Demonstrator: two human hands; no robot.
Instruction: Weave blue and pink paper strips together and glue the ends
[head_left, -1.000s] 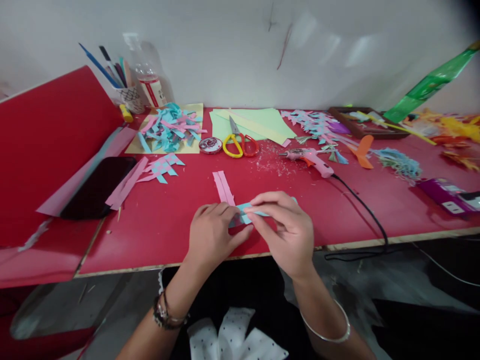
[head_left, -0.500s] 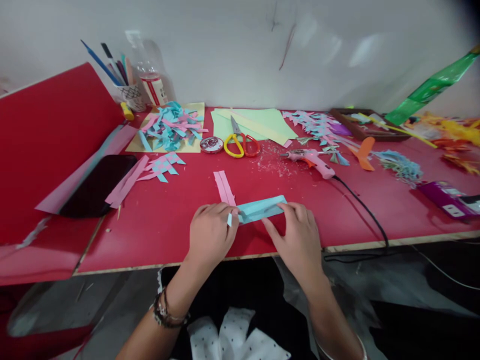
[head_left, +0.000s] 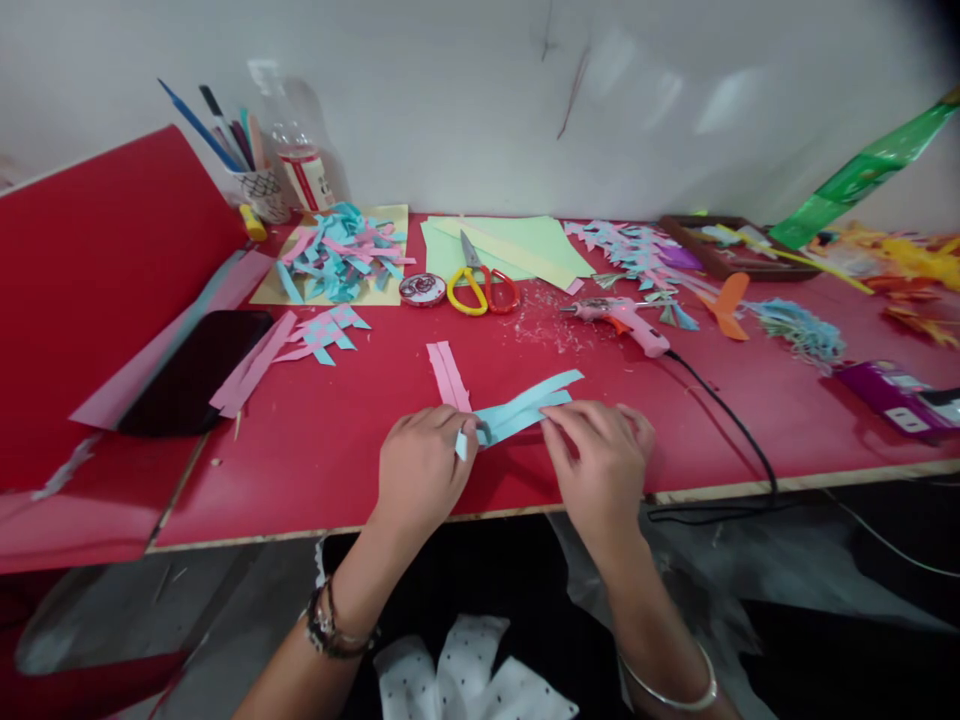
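Nearest, well short of the scissors (head_left: 472, 262): front edge of the red table (head_left: 315, 480), running just below both wrists. Past that edge, near side of the scissors and slightly left, left hand (head_left: 424, 465) closed to a pinch around the left end of the light-blue paper strips (head_left: 536, 395), with a short blue tip poking out by the thumb. Near side and right of the scissors, right hand (head_left: 600, 465) half open, thumb and index finger pinching the lower strip, other fingers loosely bent. Half a second ago, blue paper lying together as one band; now spread apart at the right, with two ends showing.

Unmoved between hands and scissors: one pink paper piece (head_left: 448, 375) with a line down the middle, near end close by the left fingers. Counted farther out: one phone (head_left: 195, 375) well left of the scissors, one hot glue gun (head_left: 634, 325) to the right, two bottles beyond, clear (head_left: 304, 180) far left and green (head_left: 862, 175) far right. Open red surface left of the pink piece, and between right hand and glue gun.
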